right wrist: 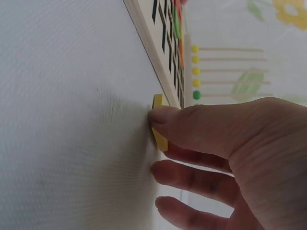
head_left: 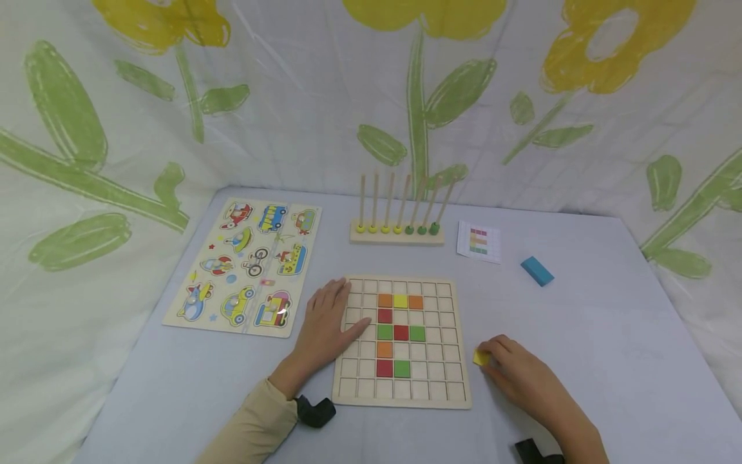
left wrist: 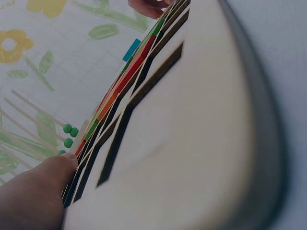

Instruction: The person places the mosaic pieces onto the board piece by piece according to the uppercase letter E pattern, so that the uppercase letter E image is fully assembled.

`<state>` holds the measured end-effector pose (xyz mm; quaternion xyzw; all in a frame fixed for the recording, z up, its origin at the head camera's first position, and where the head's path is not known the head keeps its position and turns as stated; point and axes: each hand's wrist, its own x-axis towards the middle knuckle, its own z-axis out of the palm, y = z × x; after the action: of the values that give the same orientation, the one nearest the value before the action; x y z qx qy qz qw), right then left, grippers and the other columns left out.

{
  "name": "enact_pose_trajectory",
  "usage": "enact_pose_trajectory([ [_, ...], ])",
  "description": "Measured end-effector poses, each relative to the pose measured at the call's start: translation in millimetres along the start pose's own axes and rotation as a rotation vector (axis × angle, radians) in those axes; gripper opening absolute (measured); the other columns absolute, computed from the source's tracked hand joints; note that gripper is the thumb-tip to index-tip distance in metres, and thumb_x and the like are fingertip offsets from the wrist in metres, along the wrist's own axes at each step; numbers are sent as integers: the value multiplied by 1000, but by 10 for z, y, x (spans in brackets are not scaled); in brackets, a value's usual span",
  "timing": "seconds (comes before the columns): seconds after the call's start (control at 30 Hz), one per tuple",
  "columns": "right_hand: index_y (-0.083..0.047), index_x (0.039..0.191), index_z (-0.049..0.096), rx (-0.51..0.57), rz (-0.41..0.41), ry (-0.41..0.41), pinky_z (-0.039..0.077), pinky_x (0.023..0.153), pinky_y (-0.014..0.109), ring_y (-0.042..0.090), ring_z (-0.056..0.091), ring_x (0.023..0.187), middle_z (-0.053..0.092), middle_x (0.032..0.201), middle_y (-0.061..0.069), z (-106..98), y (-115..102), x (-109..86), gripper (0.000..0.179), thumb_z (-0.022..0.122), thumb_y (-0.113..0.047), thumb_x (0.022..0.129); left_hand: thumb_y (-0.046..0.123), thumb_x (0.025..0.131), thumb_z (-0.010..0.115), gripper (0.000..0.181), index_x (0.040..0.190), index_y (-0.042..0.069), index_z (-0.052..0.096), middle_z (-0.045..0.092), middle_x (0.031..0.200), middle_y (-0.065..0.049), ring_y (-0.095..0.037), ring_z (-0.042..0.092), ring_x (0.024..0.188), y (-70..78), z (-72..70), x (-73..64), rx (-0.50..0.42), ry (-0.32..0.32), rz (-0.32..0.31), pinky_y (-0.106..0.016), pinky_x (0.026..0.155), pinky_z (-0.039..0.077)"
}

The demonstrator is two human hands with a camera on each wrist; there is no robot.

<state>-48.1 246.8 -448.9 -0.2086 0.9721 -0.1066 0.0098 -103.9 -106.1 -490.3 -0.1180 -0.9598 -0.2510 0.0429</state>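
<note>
A wooden grid board (head_left: 429, 392) lies flat on the table, with red, orange, green and yellow square tiles set in several of its cells. My left hand (head_left: 327, 322) rests on the board's left edge, fingers straight and thumb (left wrist: 50, 175) spread over the cells. Just off the board's right edge, my right hand (head_left: 518, 374) pinches a yellow tile (right wrist: 159, 123) between thumb and fingers, low over the tablecloth. The other fingers of that hand extend loosely below the tile in the right wrist view.
A vehicle picture puzzle (head_left: 243, 267) lies at the left. Behind the board stands a wooden peg rack (head_left: 397, 238) with yellow and green beads. A pattern card (head_left: 478, 241) and a blue block (head_left: 537, 271) lie at the back right. A flowered curtain (head_left: 290, 129) hangs behind.
</note>
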Motion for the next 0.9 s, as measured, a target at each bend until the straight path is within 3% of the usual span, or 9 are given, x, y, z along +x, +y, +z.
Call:
enact_pose_trajectory([
  [0.27,-18,106,62,38,-15,10,54,76,23,3,61,92,61,107,-12,-46,-96,50,35,80,-13,77,56,88,56,80,148,6,34,32,153,-11,-27,24,143,-7,11,-4,-4,-2,-2,-48,117,16],
  [0.5,-21,105,63,115,-145,-21,54,79,22,2,59,92,61,108,-14,-22,-356,164,28,77,-18,81,52,87,59,79,146,4,37,35,151,-13,-29,27,141,-2,11,-2,-12,39,23,-50,115,20],
  [0.73,-20,102,64,151,-245,-41,54,79,22,3,57,86,60,103,-13,63,-575,247,22,75,-20,83,56,88,55,81,148,6,34,32,153,-11,-27,24,143,-12,17,6,-6,-1,2,-48,116,17],
  [0.9,-22,103,65,144,-262,-65,53,82,23,4,57,91,60,104,-14,93,-650,287,20,73,-23,85,57,88,55,82,148,6,33,32,153,-11,-27,24,143,-22,26,7,-2,-3,2,-48,116,17],
])
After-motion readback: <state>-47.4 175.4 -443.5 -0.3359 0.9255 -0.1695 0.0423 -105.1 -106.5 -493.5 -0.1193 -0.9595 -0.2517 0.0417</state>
